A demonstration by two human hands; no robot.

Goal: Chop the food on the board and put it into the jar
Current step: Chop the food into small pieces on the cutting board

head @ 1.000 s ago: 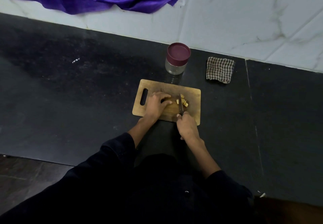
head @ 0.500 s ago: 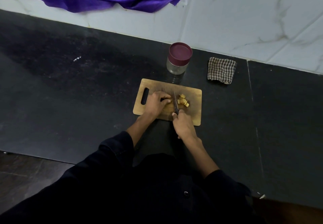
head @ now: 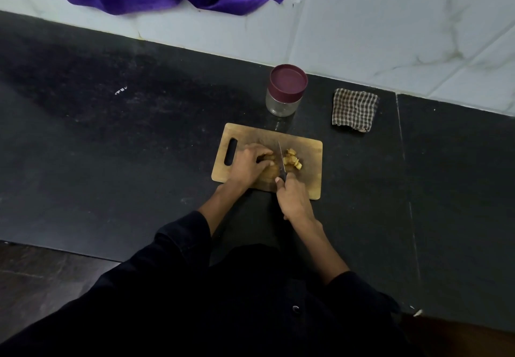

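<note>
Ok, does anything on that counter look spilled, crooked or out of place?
Nothing is spilled or damaged. The only snag: the jar behind the cutting board has its lid on, so the cut pieces cannot go in yet.

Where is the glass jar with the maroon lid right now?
Head view: the glass jar with the maroon lid stands on the black counter, just behind the wooden chopping board, left of the checked cloth.
</note>
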